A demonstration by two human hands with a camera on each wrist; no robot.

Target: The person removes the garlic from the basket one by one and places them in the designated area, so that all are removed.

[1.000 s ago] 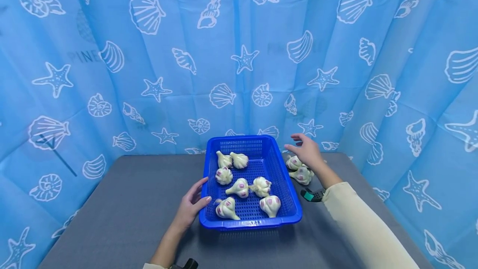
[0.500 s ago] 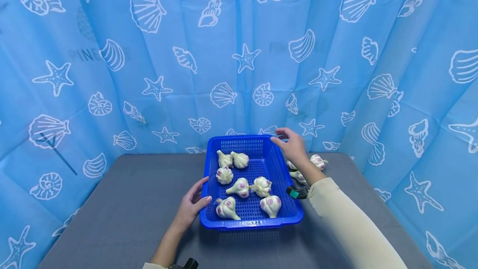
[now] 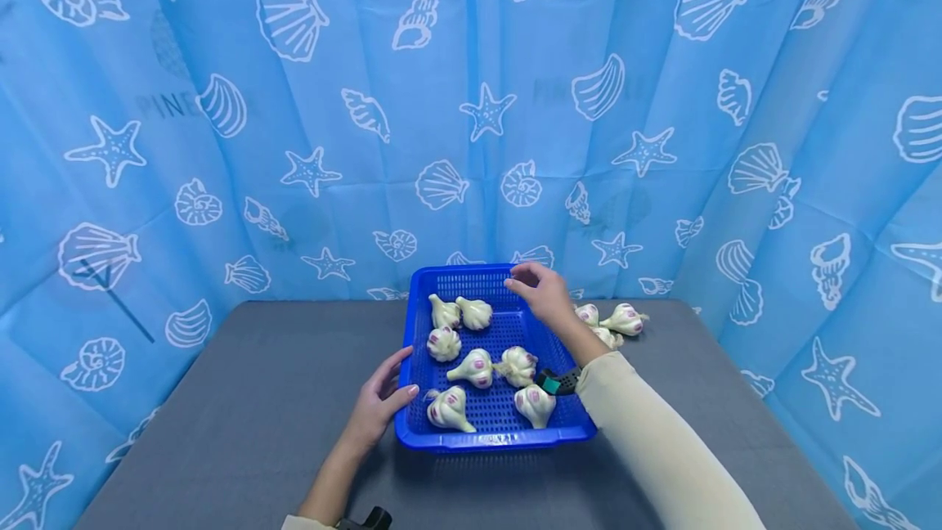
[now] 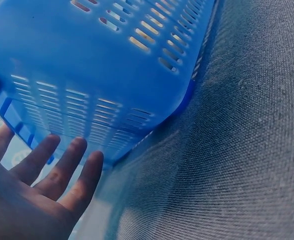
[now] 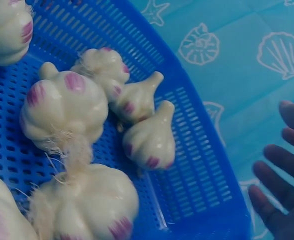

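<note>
A blue plastic basket (image 3: pixel 495 437) with slotted walls holds several garlic bulbs (image 3: pixel 477 369) with purple patches. My left hand (image 3: pixel 377 403) rests against the basket's left side, its thumb at the rim; in the left wrist view its fingers (image 4: pixel 69 167) extend along the outer wall. Over the basket's back right corner hovers my right hand (image 3: pixel 545 294), fingers loosely bent and holding nothing. The right wrist view shows that hand's spread fingers (image 5: pixel 282 165) apart from the rim, with bulbs (image 5: pixel 67 107) inside the basket.
More garlic bulbs (image 3: pixel 624 319) lie on the grey cloth-covered table (image 3: pixel 294 399), right of the basket and partly behind my right forearm. A blue curtain (image 3: pixel 471 105) with white seashell prints hangs behind the table and along its sides.
My right hand has moved left, from above the loose garlic bulbs on the table to over the basket's back right corner. The left hand and the basket have stayed in place.
</note>
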